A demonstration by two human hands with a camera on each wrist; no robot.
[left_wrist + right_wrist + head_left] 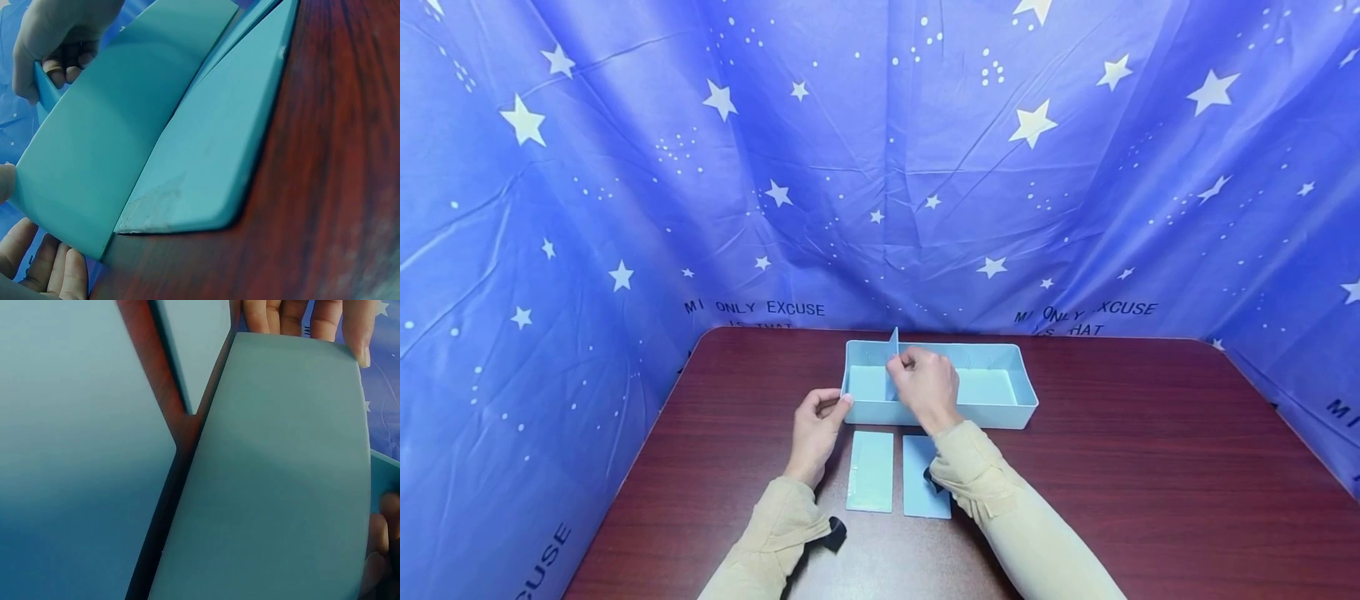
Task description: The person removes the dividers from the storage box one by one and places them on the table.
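A long light-blue open box (988, 415) lies sideways across the table. My right hand (931, 387) pinches a thin light-blue divider panel (893, 343), which stands upright across the box left of its middle, its top corner above the rim. In the left wrist view the right hand (65, 37) shows beyond the box's front wall (119, 119), fingers curled at the panel. My left hand (818, 429) holds the box's left end, with the thumb at the rim near the front corner. In the right wrist view the left hand's fingers (325, 319) line that end.
Two flat light-blue panels lie side by side in front of the box, a left panel (871, 472) and a right panel (919, 479) partly under the right sleeve. The dark red wooden table (1150, 467) meets a blue star-patterned curtain (880, 167) at its back edge.
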